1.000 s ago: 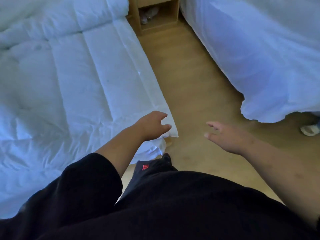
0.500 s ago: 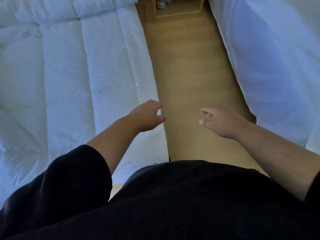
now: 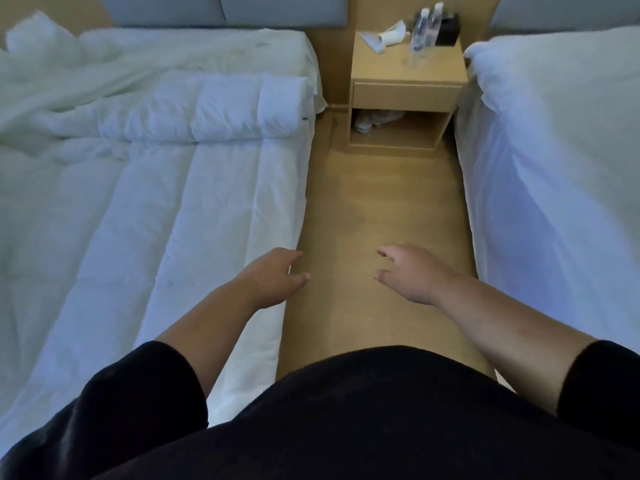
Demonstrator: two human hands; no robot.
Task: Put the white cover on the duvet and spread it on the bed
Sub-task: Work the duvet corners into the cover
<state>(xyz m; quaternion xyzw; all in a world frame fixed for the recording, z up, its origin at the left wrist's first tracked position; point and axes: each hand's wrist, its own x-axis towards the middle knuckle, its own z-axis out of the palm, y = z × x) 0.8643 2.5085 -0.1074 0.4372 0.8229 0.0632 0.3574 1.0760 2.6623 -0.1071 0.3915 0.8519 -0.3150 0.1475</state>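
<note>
Quilted duvet (image 3: 180, 216) — soft, bulky, probably light; best pinched at its near edge. Left hand (image 3: 273, 277) and right hand (image 3: 412, 275) loosely spread, empty — cover possibly the crumpled sheet (image 3: 69, 84).

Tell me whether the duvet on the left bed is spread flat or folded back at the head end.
Folded back. The duvet lies flat along the bed, but its top end forms a thick doubled roll below the headboard.

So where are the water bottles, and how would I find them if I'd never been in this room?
Look between the two white beds for the small wooden nightstand against the wall. On its top, toward the back right, stand two clear plastic water bottles side by side. They are the only see-through upright things there, next to a black box and a white object lying flat.
</note>
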